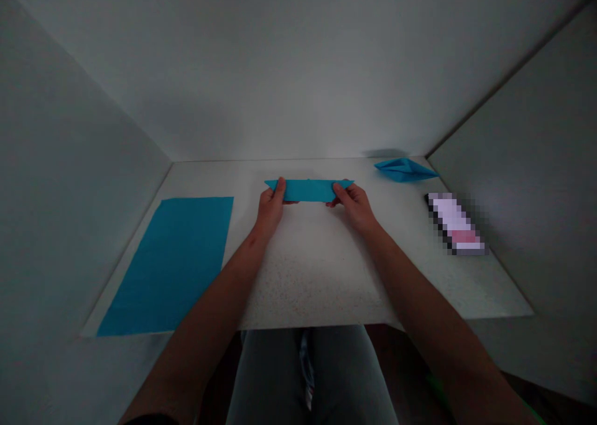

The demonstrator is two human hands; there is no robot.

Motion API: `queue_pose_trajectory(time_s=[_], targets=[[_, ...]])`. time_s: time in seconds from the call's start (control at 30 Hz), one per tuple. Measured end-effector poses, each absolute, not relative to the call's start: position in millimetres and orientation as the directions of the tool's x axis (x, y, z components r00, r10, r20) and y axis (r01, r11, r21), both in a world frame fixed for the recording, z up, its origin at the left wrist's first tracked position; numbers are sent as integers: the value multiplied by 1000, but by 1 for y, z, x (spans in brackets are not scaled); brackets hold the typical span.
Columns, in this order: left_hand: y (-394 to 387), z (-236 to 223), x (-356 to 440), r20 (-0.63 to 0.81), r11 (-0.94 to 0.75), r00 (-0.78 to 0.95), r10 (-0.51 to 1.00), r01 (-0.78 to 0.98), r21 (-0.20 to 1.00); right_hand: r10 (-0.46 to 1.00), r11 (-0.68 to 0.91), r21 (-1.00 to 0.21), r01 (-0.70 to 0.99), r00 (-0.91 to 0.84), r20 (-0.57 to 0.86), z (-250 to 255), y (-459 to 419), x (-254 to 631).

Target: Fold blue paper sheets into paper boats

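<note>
A folded strip of blue paper (308, 190) with pointed ends is held level above the white table, between my two hands. My left hand (272, 204) grips it near the left end, thumb on the front face and fingers behind. On the other side, my right hand (355, 202) pinches it near the right end, its thumb also in front. The fingers behind the paper are mostly hidden. Toward the back right lies a folded blue paper boat (405, 170), apart from both hands.
A flat blue sheet of paper (172, 263) lies on the left of the white table (308, 282), partly behind my left forearm. A phone (454, 224), blurred out, rests at the right. Walls (298, 70) enclose the table at the back and sides.
</note>
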State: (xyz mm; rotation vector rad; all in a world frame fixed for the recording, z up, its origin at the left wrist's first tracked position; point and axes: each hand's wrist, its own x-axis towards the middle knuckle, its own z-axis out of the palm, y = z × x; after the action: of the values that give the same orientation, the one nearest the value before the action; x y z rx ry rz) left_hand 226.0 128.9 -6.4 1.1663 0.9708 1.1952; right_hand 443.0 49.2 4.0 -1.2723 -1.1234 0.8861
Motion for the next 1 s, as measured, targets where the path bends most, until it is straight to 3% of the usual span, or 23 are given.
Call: queue_pose_trajectory(time_s=[0.27,0.43,0.6,0.87,1.0], targets=[[125,4,224,112,-81,132,985,-218,973,929,120,-961,251,313,198,4,41,446],[128,4,221,90,-36,172,981,-294,955,926,252,-932,261,215,311,9,27,446],[130,4,220,115,-47,205,972,-309,950,933,282,-898,338,121,338,14,5,447],[116,6,224,86,77,613,785,-235,969,982,154,-922,355,50,184,40,-47,471],[111,9,226,65,137,727,684,-215,967,993,109,-898,426,-16,113,64,-73,481]])
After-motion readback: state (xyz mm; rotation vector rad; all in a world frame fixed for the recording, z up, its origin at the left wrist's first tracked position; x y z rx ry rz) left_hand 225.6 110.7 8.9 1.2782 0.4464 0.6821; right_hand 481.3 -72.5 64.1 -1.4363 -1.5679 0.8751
